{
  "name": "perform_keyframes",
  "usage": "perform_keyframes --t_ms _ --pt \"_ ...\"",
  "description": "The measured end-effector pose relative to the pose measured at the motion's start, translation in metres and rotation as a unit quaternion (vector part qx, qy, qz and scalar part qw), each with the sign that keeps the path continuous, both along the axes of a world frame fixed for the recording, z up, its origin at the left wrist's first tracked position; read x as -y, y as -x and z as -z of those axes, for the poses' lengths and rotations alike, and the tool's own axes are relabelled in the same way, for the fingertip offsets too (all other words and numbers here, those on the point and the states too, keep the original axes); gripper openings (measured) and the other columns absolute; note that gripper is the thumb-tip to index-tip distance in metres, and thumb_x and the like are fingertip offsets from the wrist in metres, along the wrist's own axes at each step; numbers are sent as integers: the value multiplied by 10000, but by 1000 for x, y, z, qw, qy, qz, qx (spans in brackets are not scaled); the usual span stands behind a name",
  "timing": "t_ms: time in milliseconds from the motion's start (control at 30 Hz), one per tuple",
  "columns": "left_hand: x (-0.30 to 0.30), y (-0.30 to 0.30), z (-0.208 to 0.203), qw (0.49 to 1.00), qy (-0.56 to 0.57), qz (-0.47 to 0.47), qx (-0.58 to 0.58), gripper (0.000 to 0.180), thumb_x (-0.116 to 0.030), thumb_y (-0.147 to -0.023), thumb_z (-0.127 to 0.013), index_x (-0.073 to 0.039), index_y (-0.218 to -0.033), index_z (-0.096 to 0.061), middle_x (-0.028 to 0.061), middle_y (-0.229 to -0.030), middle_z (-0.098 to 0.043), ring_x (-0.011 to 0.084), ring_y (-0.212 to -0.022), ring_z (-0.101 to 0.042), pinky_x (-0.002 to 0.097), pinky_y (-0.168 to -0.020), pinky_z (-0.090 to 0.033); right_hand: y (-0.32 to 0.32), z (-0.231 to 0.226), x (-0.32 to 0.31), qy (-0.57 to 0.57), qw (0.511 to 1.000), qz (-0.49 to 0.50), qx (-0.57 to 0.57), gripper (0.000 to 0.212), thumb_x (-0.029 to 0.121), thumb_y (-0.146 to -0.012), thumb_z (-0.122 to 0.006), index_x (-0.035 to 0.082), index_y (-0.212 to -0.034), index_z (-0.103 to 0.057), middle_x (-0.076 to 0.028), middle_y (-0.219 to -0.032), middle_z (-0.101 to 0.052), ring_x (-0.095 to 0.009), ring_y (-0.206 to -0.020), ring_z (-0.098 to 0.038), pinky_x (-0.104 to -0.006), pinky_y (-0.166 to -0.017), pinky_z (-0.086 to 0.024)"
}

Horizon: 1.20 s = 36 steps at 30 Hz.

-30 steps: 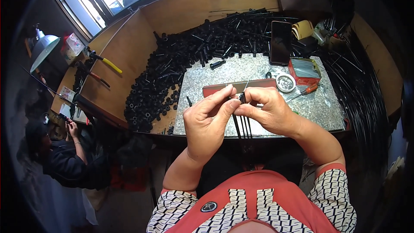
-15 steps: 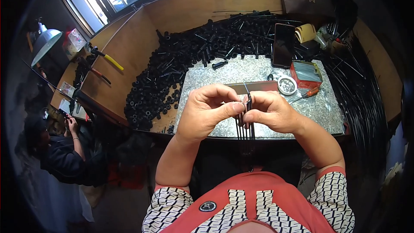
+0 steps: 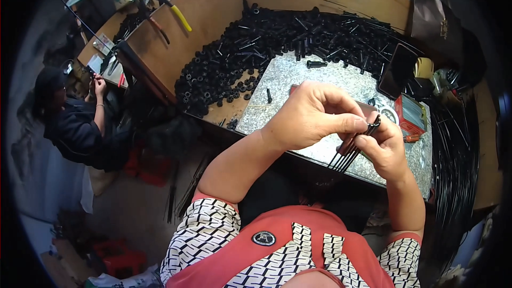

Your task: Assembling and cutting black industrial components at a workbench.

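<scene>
My right hand point(image 3: 388, 154) is closed around a bundle of thin black rods point(image 3: 341, 161), which look like umbrella ribs. Their joined ends poke up past its fingers, and the loose ends hang down toward the board's near edge. Beside those joined ends, my left hand point(image 3: 312, 120) pinches thumb against fingers; whatever is between the fingertips is too small to make out. Both hands are over a speckled grey board point(image 3: 256, 120). On the board, left of my hands, lies a small black part point(image 3: 269, 95). A black tubular piece point(image 3: 317, 64) lies farther back.
Heaped black parts point(image 3: 240, 48) fill the back and left of the bench. To the right are a phone point(image 3: 397, 71), a white round dish point(image 3: 389, 113), a red box point(image 3: 412, 122) and long black rods point(image 3: 453, 154). Pliers point(image 3: 178, 15) hang left. A co-worker point(image 3: 74, 112) sits far left.
The whole view has shifted, so the bench sits farther right. Both hands stay together at the rods' joined ends, and the bundle now slants. The small black part left of them has come into sight.
</scene>
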<state>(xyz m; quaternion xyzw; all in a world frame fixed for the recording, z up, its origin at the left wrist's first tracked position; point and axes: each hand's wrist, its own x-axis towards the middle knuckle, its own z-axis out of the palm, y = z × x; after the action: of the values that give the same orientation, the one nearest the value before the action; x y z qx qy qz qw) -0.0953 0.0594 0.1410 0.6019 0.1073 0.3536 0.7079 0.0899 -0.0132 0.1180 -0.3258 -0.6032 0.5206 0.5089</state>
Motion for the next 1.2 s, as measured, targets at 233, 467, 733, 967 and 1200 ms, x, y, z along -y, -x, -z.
perform_keyframes --t_ms 233,467,733,967,1200 --pt "6 -2 2 959 -212 -179 -53 189 4 -810 -685 48 -990 -650 83 -815 -680 112 -730 -649 230 -673 -529 3 4 -6 8 998 55 2 135 18 -897 -559 -12 -1023 -522 -90 -885 -635 -144 -784 -636 -274 -721 -525" --pt "-86 49 73 770 -259 -537 -226 147 -111 -826 -647 -9 -932 -658 151 -851 -673 248 -733 -659 348 -651 -522 -5 6 -12 30 995 90 -21 118 42 -902 -568 2 -985 -493 -107 -824 -635 -151 -737 -634 -274 -688 -528" --pt "-118 110 157 519 -301 -555 -577 148 -169 -781 -676 -38 -814 -617 173 -899 -605 365 -856 -609 453 -715 -494 -5 11 -17 31 994 101 -32 123 35 -896 -579 21 -981 -492 -84 -846 -633 -129 -765 -626 -257 -706 -520" --pt "-113 112 162 580 -300 -520 -550 160 -86 -793 -657 -22 -912 -572 176 -968 -571 367 -877 -593 454 -721 -482 -7 18 -15 41 992 108 -43 209 64 -892 -573 -5 -1065 -479 -96 -857 -622 -163 -749 -629 -293 -687 -527" --pt "-71 48 75 888 -145 -436 -13 182 1 -886 -578 37 -1064 -565 71 -908 -595 131 -754 -635 259 -715 -537 -2 14 -19 53 996 46 -50 188 47 -895 -581 7 -1046 -476 -97 -844 -631 -165 -768 -643 -276 -677 -522"
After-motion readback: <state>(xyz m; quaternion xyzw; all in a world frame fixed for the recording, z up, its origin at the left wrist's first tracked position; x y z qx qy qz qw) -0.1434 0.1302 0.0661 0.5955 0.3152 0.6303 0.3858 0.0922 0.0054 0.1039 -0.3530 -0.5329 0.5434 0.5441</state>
